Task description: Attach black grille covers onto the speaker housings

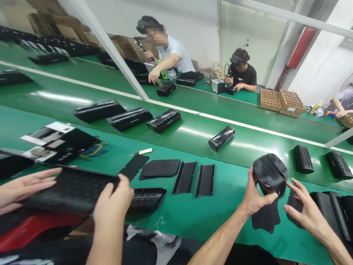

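Observation:
My left hand (255, 198) grips a black housing (269, 171) from below, thumb across its near side, lifting it above the green table. To its right, my right hand (307, 211) is open, fingers spread, with nothing seen in its grasp. A dark flat part (294, 208) shows behind that hand; whether they touch is unclear. Below the housing lie stacked thin black sheets (265, 217). Several black housings (328, 209) stand at the right edge, partly behind my right hand. Two black trays (205, 180) rest on the table, left of my left hand.
At left, a co-worker's hands (113, 200) hold a black panel (74, 189). A perforated housing (147, 200) and black sheets (160, 168) lie nearby. Black housings (222, 138) stand on the green conveyor (193, 136). Across it are people and cardboard trays (291, 101). A white post (118, 57) crosses the view.

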`<state>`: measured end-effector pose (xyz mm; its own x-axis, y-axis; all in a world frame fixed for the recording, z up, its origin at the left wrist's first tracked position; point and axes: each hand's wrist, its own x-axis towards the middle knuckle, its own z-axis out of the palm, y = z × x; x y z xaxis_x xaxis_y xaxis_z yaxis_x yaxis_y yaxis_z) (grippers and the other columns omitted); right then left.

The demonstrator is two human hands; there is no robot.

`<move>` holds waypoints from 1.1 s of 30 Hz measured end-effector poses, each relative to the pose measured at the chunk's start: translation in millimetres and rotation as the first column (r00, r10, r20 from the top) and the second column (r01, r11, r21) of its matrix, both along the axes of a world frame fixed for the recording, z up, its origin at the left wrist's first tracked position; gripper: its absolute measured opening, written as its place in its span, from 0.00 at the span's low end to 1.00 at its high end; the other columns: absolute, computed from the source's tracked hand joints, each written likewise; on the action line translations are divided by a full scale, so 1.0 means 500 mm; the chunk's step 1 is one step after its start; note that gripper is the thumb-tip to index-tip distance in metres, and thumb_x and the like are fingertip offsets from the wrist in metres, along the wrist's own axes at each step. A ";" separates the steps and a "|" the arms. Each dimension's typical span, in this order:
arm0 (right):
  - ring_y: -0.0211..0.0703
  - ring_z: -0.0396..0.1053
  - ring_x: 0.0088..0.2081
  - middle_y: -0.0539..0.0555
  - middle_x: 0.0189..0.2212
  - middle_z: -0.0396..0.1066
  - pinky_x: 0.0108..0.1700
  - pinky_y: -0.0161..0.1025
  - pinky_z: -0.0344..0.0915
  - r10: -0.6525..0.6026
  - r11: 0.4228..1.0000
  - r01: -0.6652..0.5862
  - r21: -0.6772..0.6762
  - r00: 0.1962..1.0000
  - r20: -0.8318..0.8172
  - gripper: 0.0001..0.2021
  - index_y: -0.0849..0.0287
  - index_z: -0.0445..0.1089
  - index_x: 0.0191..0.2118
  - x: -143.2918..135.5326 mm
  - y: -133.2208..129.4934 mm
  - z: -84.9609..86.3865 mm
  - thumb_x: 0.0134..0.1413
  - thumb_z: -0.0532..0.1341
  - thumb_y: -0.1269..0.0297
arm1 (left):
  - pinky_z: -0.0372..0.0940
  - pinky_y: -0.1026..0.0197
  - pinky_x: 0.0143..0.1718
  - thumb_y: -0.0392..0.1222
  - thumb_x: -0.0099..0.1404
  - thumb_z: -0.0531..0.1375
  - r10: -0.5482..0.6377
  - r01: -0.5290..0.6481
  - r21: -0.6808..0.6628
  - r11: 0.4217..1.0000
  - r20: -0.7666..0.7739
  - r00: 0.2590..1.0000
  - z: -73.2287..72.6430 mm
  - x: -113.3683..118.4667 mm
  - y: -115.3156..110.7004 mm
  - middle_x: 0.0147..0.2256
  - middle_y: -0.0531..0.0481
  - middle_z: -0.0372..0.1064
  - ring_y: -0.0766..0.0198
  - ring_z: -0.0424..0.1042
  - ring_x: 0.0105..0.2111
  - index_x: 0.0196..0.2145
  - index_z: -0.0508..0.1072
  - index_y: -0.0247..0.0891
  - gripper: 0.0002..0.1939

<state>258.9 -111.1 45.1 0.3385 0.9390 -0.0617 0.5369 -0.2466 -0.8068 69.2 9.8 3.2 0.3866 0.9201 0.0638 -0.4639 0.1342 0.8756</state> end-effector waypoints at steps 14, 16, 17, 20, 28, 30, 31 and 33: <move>0.59 0.74 0.51 0.61 0.55 0.68 0.51 0.50 0.75 -0.121 0.988 0.142 0.059 0.957 -0.264 0.46 0.51 0.52 0.69 -0.048 -0.034 -0.043 0.51 0.72 0.43 | 0.39 0.30 0.74 0.73 0.49 0.73 0.001 0.265 0.376 0.888 -0.579 0.815 -0.057 -0.098 0.045 0.67 0.38 0.64 0.34 0.57 0.70 0.66 0.70 0.48 0.51; 0.59 0.74 0.51 0.62 0.56 0.68 0.50 0.48 0.75 -0.058 0.991 0.088 0.101 0.962 -0.268 0.48 0.51 0.54 0.68 -0.022 -0.062 -0.063 0.48 0.73 0.39 | 0.57 0.36 0.68 0.77 0.51 0.69 -0.208 0.334 0.152 0.930 -0.531 0.822 -0.066 -0.129 0.069 0.68 0.34 0.60 0.35 0.62 0.67 0.72 0.58 0.44 0.61; 0.60 0.73 0.52 0.63 0.58 0.68 0.51 0.49 0.74 -0.029 0.991 0.061 0.116 0.965 -0.261 0.48 0.51 0.54 0.67 -0.011 -0.072 -0.072 0.47 0.73 0.38 | 0.63 0.39 0.64 0.77 0.52 0.69 -0.306 0.381 0.063 0.922 -0.484 0.820 -0.070 -0.138 0.074 0.68 0.33 0.60 0.37 0.66 0.64 0.73 0.54 0.44 0.61; 0.63 0.70 0.58 0.64 0.65 0.63 0.55 0.49 0.72 0.018 0.997 0.005 0.079 0.957 -0.288 0.47 0.51 0.54 0.69 0.007 -0.087 -0.094 0.50 0.71 0.37 | 0.68 0.46 0.58 0.72 0.51 0.72 -0.357 0.391 -0.003 0.921 -0.410 0.839 -0.074 -0.142 0.065 0.64 0.36 0.62 0.42 0.71 0.57 0.70 0.57 0.44 0.58; 0.60 0.66 0.63 0.60 0.68 0.63 0.60 0.47 0.66 -0.102 0.990 0.130 0.054 0.925 -0.367 0.36 0.49 0.61 0.67 -0.003 -0.098 -0.122 0.57 0.71 0.46 | 0.68 0.49 0.55 0.67 0.52 0.72 -0.216 0.272 0.035 0.962 -0.514 0.830 -0.064 -0.121 0.025 0.57 0.41 0.68 0.46 0.71 0.52 0.63 0.65 0.42 0.48; 0.58 0.68 0.60 0.58 0.64 0.68 0.59 0.45 0.67 -0.166 0.982 0.187 0.002 0.876 -0.452 0.35 0.49 0.65 0.64 0.001 -0.087 -0.137 0.54 0.73 0.45 | 0.68 0.48 0.56 0.67 0.53 0.72 -0.248 0.276 -0.029 0.961 -0.540 0.805 -0.081 -0.117 0.036 0.56 0.42 0.70 0.46 0.72 0.52 0.65 0.64 0.42 0.49; 0.56 0.70 0.57 0.57 0.60 0.70 0.56 0.44 0.68 -0.223 0.973 0.223 -0.063 0.825 -0.519 0.35 0.49 0.66 0.63 0.003 -0.079 -0.146 0.52 0.74 0.44 | 0.68 0.47 0.58 0.68 0.54 0.71 -0.291 0.294 -0.087 0.952 -0.555 0.779 -0.092 -0.115 0.043 0.57 0.41 0.71 0.45 0.73 0.53 0.66 0.64 0.42 0.49; 0.53 0.73 0.49 0.55 0.52 0.74 0.47 0.43 0.72 -0.379 0.925 0.255 -0.281 0.660 -0.649 0.37 0.49 0.67 0.61 0.007 -0.065 -0.165 0.49 0.74 0.41 | 0.66 0.45 0.62 0.69 0.58 0.67 -0.405 0.341 -0.221 0.914 -0.568 0.716 -0.121 -0.115 0.056 0.62 0.39 0.70 0.42 0.71 0.59 0.68 0.64 0.43 0.48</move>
<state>262.5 -143.4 -37.7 0.4190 0.7393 -0.5271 -0.2787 -0.4477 -0.8496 11.7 37.9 -57.2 0.6297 0.6816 -0.3727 0.2468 0.2793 0.9279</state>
